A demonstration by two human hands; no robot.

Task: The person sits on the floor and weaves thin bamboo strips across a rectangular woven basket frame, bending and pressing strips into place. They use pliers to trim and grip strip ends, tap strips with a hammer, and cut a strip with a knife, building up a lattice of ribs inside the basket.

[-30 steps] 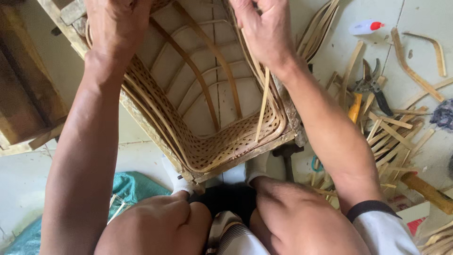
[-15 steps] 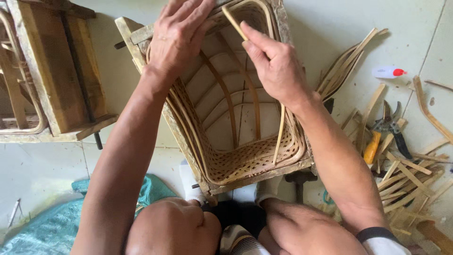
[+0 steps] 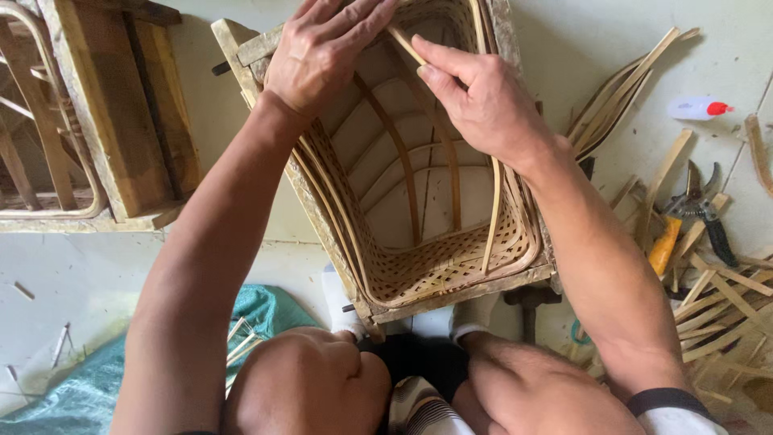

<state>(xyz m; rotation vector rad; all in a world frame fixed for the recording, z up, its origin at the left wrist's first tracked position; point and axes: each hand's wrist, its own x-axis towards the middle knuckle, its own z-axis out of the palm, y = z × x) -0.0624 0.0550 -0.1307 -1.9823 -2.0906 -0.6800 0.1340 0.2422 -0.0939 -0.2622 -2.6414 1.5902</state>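
A half-woven bamboo basket (image 3: pixel 439 270) sits in a square wooden frame (image 3: pixel 322 221) between my knees. My left hand (image 3: pixel 322 48) lies over the far left part of the frame, fingers spread and pressing on the weave. My right hand (image 3: pixel 483 101) pinches a thin bamboo strip (image 3: pixel 405 44) near the far rim, thumb and forefinger closed on it. Upright ribs (image 3: pixel 398 157) run down the inside of the basket. Another loose strip (image 3: pixel 491 213) stands along the right inner wall.
Wooden frames (image 3: pixel 113 113) stand at the left. Loose bamboo strips (image 3: pixel 717 298) and offcuts litter the floor at the right, with orange-handled pruning shears (image 3: pixel 684 217) and a small white glue bottle (image 3: pixel 696 107). A teal cloth (image 3: pixel 80 387) lies at lower left.
The view has tilted so the basket sits lower in frame. My right hand has come in to pinch a strip near the far rim; my left hand has settled beside it.
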